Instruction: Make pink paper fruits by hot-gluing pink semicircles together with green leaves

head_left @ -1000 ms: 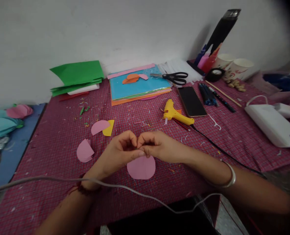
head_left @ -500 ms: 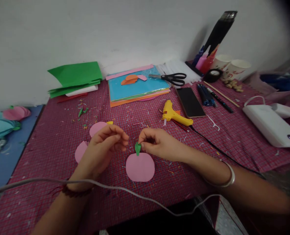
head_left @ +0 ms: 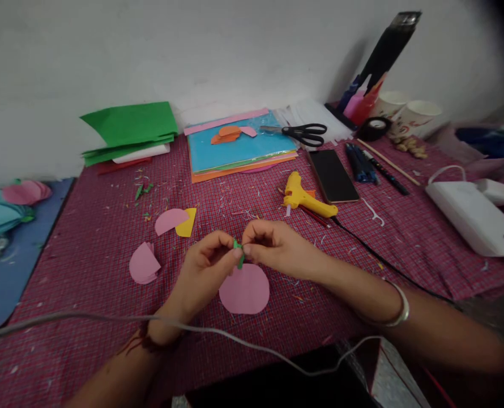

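Note:
A small green paper leaf [head_left: 240,262] is pinched between my two hands, at the top edge of a rounded pink paper cutout [head_left: 244,290] that lies flat. My left hand [head_left: 207,266] grips the leaf from the left with thumb and fingers. From the other side my right hand [head_left: 277,249] holds its upper right part with thumb and forefinger. The fingertips nearly meet and hide part of the leaf. Left of my hands lie folded pink cutouts [head_left: 144,264] and a pink half-round piece [head_left: 170,221] overlapping a yellow paper piece [head_left: 186,223].
A yellow glue gun [head_left: 305,198] with a black cord lies right of my hands, beside a phone [head_left: 333,175]. Black-handled scissors [head_left: 305,134] rest by blue paper sheets [head_left: 230,150]. A white cable [head_left: 218,331] crosses the foreground. Green paper [head_left: 133,127] leans at the wall.
My left hand has moved right and down and now pinches the leaf too. The pink and yellow pieces it covered have come into view. My right hand stays almost in place.

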The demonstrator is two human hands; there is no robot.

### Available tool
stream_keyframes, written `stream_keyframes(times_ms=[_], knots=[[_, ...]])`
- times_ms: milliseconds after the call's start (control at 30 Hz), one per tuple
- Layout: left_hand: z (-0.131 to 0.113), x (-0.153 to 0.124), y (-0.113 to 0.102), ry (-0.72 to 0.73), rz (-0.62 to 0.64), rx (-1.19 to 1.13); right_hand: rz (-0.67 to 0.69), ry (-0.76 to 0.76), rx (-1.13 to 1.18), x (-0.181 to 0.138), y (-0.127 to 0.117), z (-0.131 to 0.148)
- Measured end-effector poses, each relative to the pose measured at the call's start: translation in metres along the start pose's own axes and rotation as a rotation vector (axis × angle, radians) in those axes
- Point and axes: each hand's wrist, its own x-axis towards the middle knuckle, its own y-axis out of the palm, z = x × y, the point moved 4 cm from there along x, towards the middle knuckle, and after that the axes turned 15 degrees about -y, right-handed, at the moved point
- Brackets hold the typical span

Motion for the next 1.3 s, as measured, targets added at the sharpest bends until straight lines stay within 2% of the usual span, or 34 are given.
stream_keyframes(times_ms=[200,400,533,667,867,1167,1233,1300], knots=[[0.004,0.005,0.001,-0.117,0.061,-0.216,0.092,0.010,-0.014,-0.001,0.004,-0.004],[0.007,0.007,0.000,-0.194,0.103,-0.130,0.043,-0.006,0.077,0.001,0.001,-0.001],[0.011,0.007,0.000,-0.234,0.114,-0.081,0.076,-0.023,-0.003,0.001,0.000,0.001],[0.006,0.005,-0.001,-0.200,0.093,-0.027,0.085,-0.003,0.027,0.001,0.000,0.000],[-0.003,0.004,-0.004,-0.107,0.010,0.103,0.131,0.040,-0.068,0.000,-0.003,-0.004],[-0.002,0.005,-0.001,-0.110,0.046,0.105,0.194,0.024,-0.182,0.000,-0.001,-0.008],[-0.005,0.002,-0.001,-0.079,0.027,0.162,0.199,0.014,-0.210,0.000,-0.001,-0.008],[-0.009,-0.004,-0.001,0.004,-0.045,0.314,0.185,0.005,-0.236,-0.001,-0.003,-0.009]])
